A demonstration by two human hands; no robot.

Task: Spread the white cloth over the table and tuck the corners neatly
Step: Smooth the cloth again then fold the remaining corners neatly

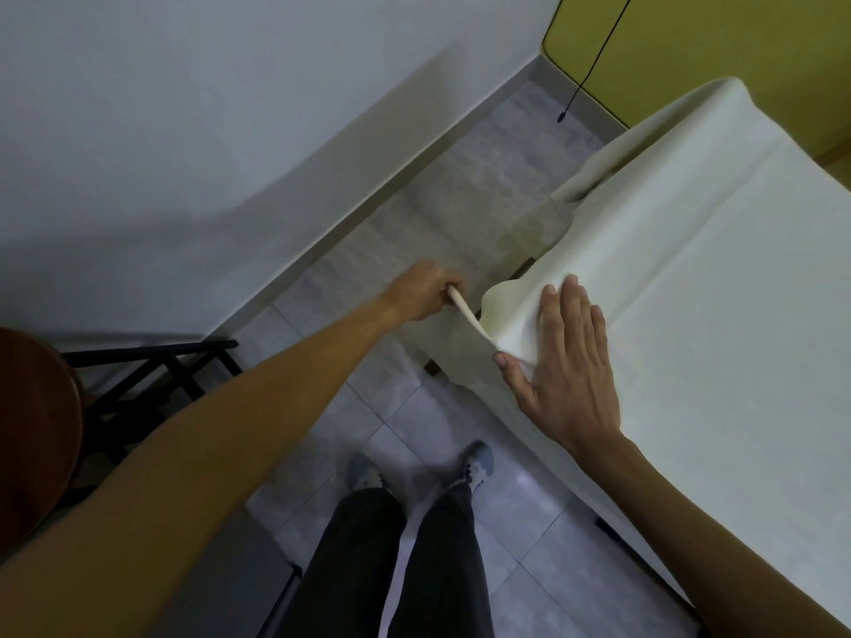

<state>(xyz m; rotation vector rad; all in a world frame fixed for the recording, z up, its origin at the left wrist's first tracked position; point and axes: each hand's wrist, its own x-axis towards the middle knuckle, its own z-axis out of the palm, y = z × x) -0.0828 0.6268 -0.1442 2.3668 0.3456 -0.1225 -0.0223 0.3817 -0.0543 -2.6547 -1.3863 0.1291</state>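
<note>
Checking occlusions first: worktop (525,266) is almost fully buried under the white cloth (690,269). Only a dark sliver of wood shows at a gap in the hem on the worktop's wall-facing side. A dark stub (432,367) below the worktop's near corner may be a leg, can't confirm. The worktop's far side runs out of frame. Whether the cloth is tucked at the worktop's far corner is unreadable; it just bunches into a loose fold there.

Left hand (428,292): arm stretched out, held off the worktop's near corner on the wall side. The back of the hand faces the camera, so the fingertips are hidden. Grip is closed round a twisted strip of cloth edge, which runs taut from the fist back to the worktop's corner.

Right hand (568,361): palm down on top of the worktop at that same corner, fingers straight and together, thumb splayed out over the edge. Grip not closed, just pressing the cloth flat. The cloth puckers into a raised lip just beyond the fingertips.

Off the worktop, wall side:
- tiled floor (414,407), with the person's dark trousers (405,559) and shoes
- brown round chair seat (37,430), cut off by the frame edge
- black cable (594,52) hanging beyond the worktop's far corner
</note>
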